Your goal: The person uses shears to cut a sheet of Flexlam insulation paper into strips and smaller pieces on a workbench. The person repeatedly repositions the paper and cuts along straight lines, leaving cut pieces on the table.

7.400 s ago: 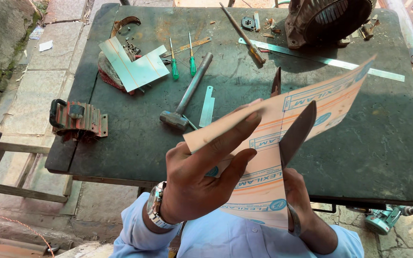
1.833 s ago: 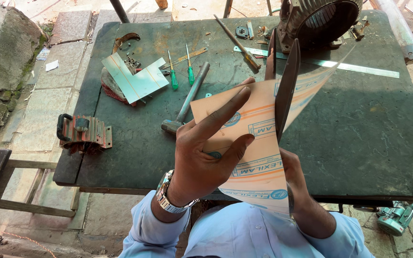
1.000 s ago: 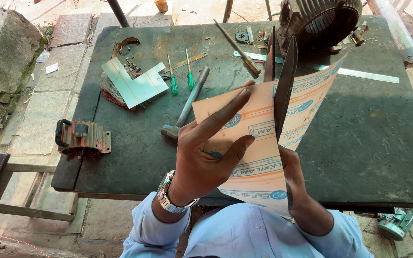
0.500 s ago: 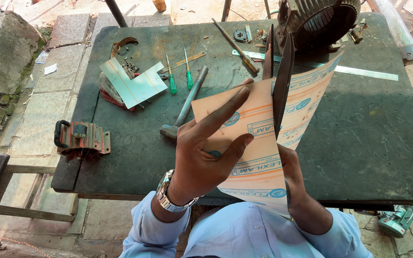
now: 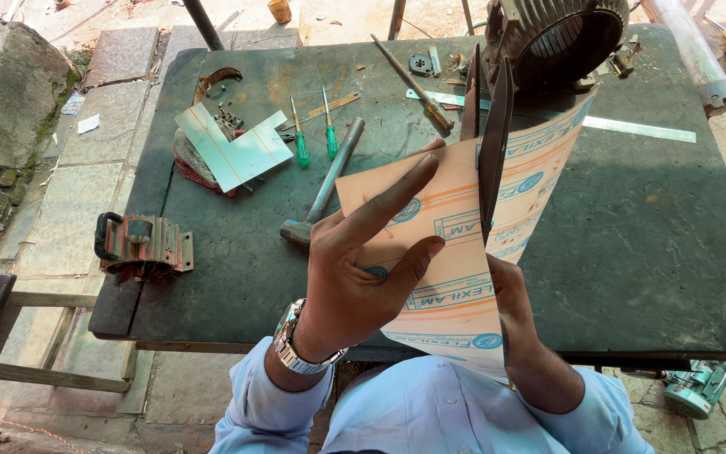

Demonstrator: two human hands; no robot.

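My left hand (image 5: 355, 269) holds up a peach-coloured printed sheet (image 5: 472, 252) from the front, fingers spread across it, a metal watch on the wrist. My right hand (image 5: 518, 311) is mostly hidden behind the sheet and grips large dark scissors (image 5: 487, 134). The two blades are parted and point away from me, with one blade lying across the sheet's upper part. All of this is held above the near edge of a dark green metal table (image 5: 649, 244).
On the table lie a hammer (image 5: 325, 185), two green screwdrivers (image 5: 313, 134), a wooden-handled screwdriver (image 5: 409, 76), a pale cut sheet piece (image 5: 237, 151), a steel ruler (image 5: 632, 128) and a ribbed motor housing (image 5: 560, 38). A finned metal part (image 5: 144, 245) sits at the left corner. Stone paving lies left.
The scissors have swung from lying low across the sheet to standing nearly upright along it, and they have advanced up the sheet. The left hand keeps the same hold.
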